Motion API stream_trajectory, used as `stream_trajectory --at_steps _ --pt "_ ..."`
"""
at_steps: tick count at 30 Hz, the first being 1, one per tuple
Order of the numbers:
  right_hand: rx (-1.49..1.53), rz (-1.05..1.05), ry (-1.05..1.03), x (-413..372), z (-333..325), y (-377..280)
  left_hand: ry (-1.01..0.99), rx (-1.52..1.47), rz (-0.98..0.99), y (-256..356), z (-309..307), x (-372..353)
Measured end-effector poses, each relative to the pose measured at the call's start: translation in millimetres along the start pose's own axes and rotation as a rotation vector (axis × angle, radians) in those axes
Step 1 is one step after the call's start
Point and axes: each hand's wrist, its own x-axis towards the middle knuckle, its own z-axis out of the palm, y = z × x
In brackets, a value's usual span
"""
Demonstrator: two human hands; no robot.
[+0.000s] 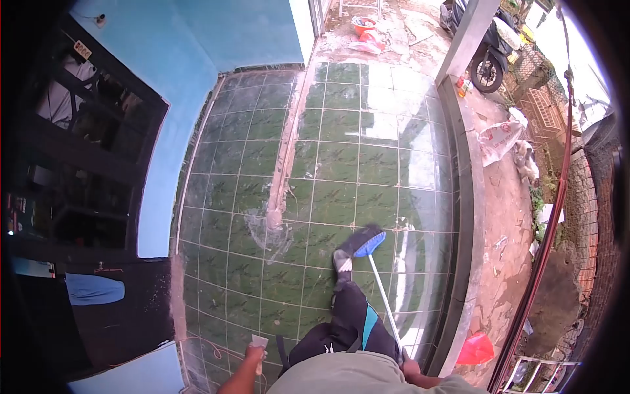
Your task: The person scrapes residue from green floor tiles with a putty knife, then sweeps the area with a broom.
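Blue broom [371, 244] rests on the green tiled floor [335, 161] just beside a foot [342, 261], its long pale handle [383, 295] slanting back and rightward to the nearer right grip [411, 368], clasped around its partly hidden end; the left grip [254, 354] grasps a flat scraper [260, 341]

We see glossy green floor tiles [335, 164], crossed by a rough, matt strip of cement [283, 164]. The broom [370, 245] pairs a blue plastic head and dark, fibrous bristles with a smooth pale stick. To us the scraper [260, 341] has a dull blade, seemingly metal. We also notice smooth blue wall paint [256, 33], matt cloth trousers [344, 312] and a thin, crumpled red plastic bag [476, 349].
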Motion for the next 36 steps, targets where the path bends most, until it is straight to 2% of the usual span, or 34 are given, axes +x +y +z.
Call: stream_trajectory --at_steps 2,4,5,6,7,8,9,10,12,13,14,17,19,21,22,25,26,27,28,30,31,32,34,36 --pt "-0.06 -0.012 0.016 41 -19 -32 -0.002 -0.029 0.01 25 8 -7" --pt "0.003 -0.131 0.107 131 -50 -79 0.004 -0.024 0.03 74 8 -25" --pt "-0.055 -0.096 0.145 172 -80 -127 -0.017 -0.018 0.074 88 7 -14" --pt "0.015 -0.191 0.23 219 -110 -172 -0.038 -0.002 0.11 98 3 0" --pt "0.004 -0.2 0.23 267 -146 -223 -0.062 0.013 0.145 107 -2 10" --pt "0.09 -0.21 0.256 280 -202 -293 -0.049 0.064 0.187 121 -5 21" --pt "0.145 -0.289 0.365 338 -227 -335 -0.036 0.106 0.238 144 -2 34" --pt "0.256 -0.433 0.537 358 -266 -383 0.015 0.097 0.271 179 1 26" --pt "0.266 -0.406 0.479 374 -338 -455 0.091 0.084 0.361 239 4 21" --pt "0.403 -0.366 0.403 351 -370 -479 0.112 0.088 0.425 257 3 27" --pt "0.54 -0.322 0.331 335 -389 -492 0.094 0.047 0.393 273 5 33" --pt "0.44 -0.415 0.538 342 -389 -471 0.033 -0.012 0.373 323 31 68" --pt "0.379 -0.368 0.629 336 -369 -448 -0.02 0.051 0.397 336 61 92" --pt "0.256 -0.212 0.577 340 -336 -418 -0.086 0.273 0.329 369 91 93" --pt "0.274 -0.212 0.591 364 -303 -389 -0.117 0.379 0.315 395 110 102" --pt "0.345 -0.064 0.467 367 -254 -363 -0.092 0.532 0.349 390 183 190" --pt "0.439 -0.088 0.534 375 -239 -354 -0.105 0.579 0.368 407 206 195" --pt "0.512 -0.051 0.502 377 -237 -353 -0.117 0.63 0.379 430 227 185" --pt "0.471 -0.025 0.551 399 -211 -336 -0.132 0.689 0.384 443 251 185" --pt "0.575 -0.007 0.548 425 -198 -328 -0.127 0.677 0.459 439 312 218" --pt "0.583 -0.092 0.721 456 -180 -316 -0.127 0.709 0.512 439 342 234" --pt "0.584 -0.117 0.72 493 -173 -296 -0.121 0.736 0.563 440 375 253" --pt "0.597 -0.125 0.68 548 -152 -260 -0.157 0.689 0.565 431 436 291" --pt "0.78 -0.122 0.627 567 -149 -248 -0.395 0.152 0.161 454 498 312"
